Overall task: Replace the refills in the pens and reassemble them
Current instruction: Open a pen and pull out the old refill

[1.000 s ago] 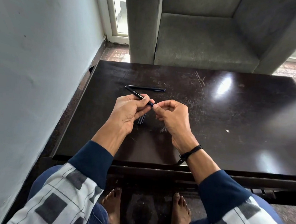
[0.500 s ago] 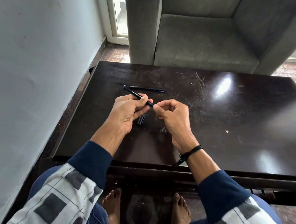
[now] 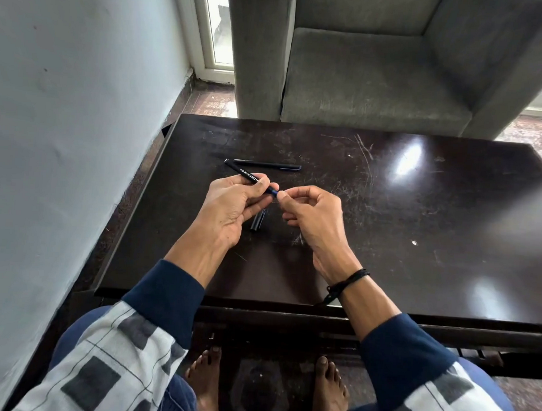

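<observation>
My left hand [image 3: 231, 204] grips a black pen barrel [image 3: 240, 171] with white lettering, its far end pointing up and left. My right hand [image 3: 311, 209] pinches the barrel's blue front end [image 3: 274, 191] between thumb and forefinger. Whatever those fingertips hold is hidden by them. A second dark pen [image 3: 267, 165] lies flat on the dark table [image 3: 388, 245] just beyond my hands. Below the hands, two short dark pen parts [image 3: 257, 220] lie side by side on the table.
A grey armchair [image 3: 378, 78] stands behind the table's far edge. A pale wall [image 3: 60, 126] runs close along the table's left side. My bare feet [image 3: 266, 391] rest under the near edge.
Both hands stay in the same place. The pen barrel's far end has dipped slightly lower and the right fingertips have closed tighter against its blue end.
</observation>
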